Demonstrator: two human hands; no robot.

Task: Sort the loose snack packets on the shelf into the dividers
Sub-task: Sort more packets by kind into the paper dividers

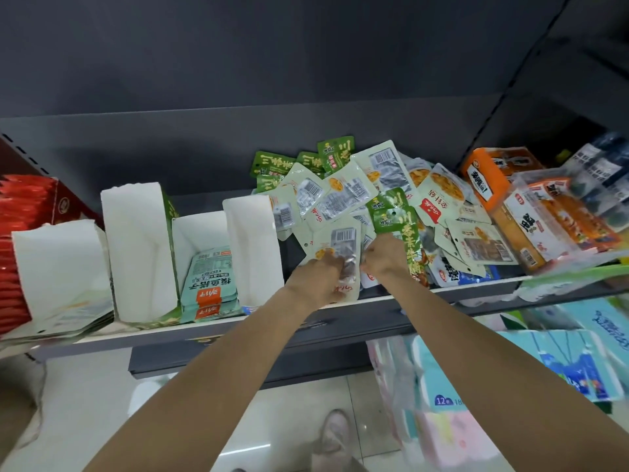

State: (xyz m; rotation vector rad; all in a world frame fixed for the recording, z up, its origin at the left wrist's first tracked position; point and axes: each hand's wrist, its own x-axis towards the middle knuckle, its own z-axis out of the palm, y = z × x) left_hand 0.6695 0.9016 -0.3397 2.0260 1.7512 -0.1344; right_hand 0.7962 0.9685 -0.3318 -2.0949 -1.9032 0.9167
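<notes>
**Gathering pale packets from the heap**

While most of the snack packets still lie loose, we are in the middle of the picking step, not yet the placing one. Our left hand (321, 267) curls its fingers round a pale green packet (335, 248) with a barcode showing, at the near left edge of the heap (367, 195). Our right hand (383, 258), just beside it, has its fingers bent down into the packets; we judge it is pinching another pale one, though the fingertips are hidden and we cannot tell exactly which. A dark green packet (391, 212) lies just beyond that hand.

The heap fills the middle of the shelf (340, 303), pale and dark green kinds mixed, with blue-and-white ones near the front edge. To its left stand the white card dividers (253, 240). One bay holds a stack of teal packets (211, 284); the bay between that stack's right wall and the heap looks open to us, though its floor is mostly hidden.

Next, we think, comes squaring the gathered pale packets into one bundle, all facing the same way, then carrying them left and slipping them down between two divider walls without knocking the thin card over. The glossy film looks slippery, so a firm pinch seems wise.
</notes>
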